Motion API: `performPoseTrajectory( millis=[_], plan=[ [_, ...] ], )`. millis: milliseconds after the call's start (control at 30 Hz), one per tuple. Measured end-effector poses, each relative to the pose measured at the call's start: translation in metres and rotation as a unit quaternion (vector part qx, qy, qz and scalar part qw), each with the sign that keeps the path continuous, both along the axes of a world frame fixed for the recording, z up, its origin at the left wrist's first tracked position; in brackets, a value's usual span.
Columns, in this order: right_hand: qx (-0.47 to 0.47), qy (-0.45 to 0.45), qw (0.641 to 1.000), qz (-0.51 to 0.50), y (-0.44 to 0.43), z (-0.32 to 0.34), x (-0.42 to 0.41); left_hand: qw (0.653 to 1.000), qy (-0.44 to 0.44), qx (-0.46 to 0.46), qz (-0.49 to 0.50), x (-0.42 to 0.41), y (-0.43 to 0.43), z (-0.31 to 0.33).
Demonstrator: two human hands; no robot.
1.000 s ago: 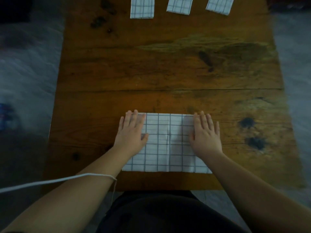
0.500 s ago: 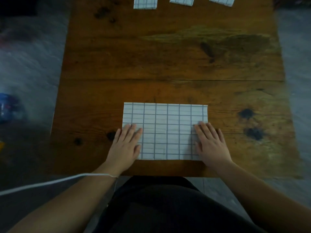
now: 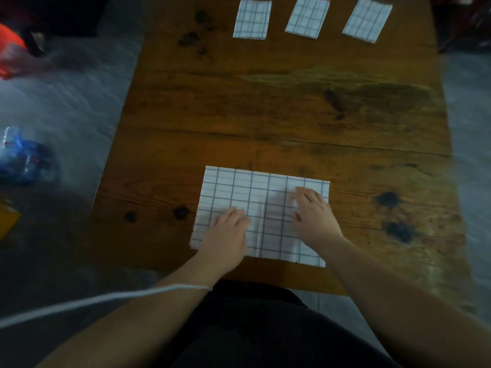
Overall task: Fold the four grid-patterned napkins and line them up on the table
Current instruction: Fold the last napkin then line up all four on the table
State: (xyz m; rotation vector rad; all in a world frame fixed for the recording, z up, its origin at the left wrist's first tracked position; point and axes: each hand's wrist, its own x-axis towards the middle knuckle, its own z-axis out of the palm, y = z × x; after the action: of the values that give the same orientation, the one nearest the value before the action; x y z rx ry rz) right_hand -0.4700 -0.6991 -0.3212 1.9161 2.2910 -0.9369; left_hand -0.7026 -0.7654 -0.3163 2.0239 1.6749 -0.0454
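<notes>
A white napkin (image 3: 249, 191) with a blue grid lies flat near the front edge of the wooden table (image 3: 292, 107). My left hand (image 3: 228, 233) rests flat on its lower left part. My right hand (image 3: 313, 213) rests on its right half, fingers pointing up and left. A crease runs down the napkin between the two hands. Three folded grid napkins stand in a row along the far edge: left (image 3: 252, 18), middle (image 3: 307, 17), right (image 3: 367, 20).
Dark knots mark the table at the right (image 3: 389, 200) and near the far left. A blue bag (image 3: 22, 156) and a red object (image 3: 10, 51) lie on the grey floor to the left. A white cord (image 3: 106, 297) crosses my left forearm.
Both hands have slid inward over the napkin toward its middle; before they lay on its outer edges. The view has tilted up, so the three folded napkins show more fully.
</notes>
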Motion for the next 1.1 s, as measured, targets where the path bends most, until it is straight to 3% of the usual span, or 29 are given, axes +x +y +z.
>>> performPoseTrajectory(
  millis=[133, 333, 633, 733, 833, 933, 1100],
  plan=[
    [0.004, 0.047, 0.999, 0.004, 0.045, -0.004, -0.034, 1.0, 0.01, -0.012, 0.018, 0.034, -0.002, -0.011],
    [-0.022, -0.056, 0.998, -0.004, 0.085, -0.013, -0.048, 0.999, 0.046, -0.002, 0.012, 0.037, 0.0, -0.029],
    [-0.121, -0.035, 0.988, -0.095, 0.064, -0.002, -0.015, 0.998, -0.016, -0.011, -0.055, 0.01, 0.019, -0.025],
    [-0.148, 0.014, 0.976, -0.162, 0.055, 0.001, -0.003, 0.998, -0.026, -0.032, -0.042, 0.006, 0.025, -0.021],
    [-0.206, 0.112, 0.94, -0.248, 0.049, 0.009, 0.007, 0.997, -0.053, -0.054, -0.023, 0.004, 0.028, -0.016],
    [-0.243, 0.14, 0.921, -0.27, 0.046, 0.018, 0.013, 0.996, -0.069, -0.053, -0.01, 0.008, 0.033, -0.014],
    [-0.19, 0.185, 0.922, -0.283, 0.036, 0.037, 0.011, 0.985, -0.132, -0.083, 0.072, 0.023, 0.05, 0.0]
  ],
)
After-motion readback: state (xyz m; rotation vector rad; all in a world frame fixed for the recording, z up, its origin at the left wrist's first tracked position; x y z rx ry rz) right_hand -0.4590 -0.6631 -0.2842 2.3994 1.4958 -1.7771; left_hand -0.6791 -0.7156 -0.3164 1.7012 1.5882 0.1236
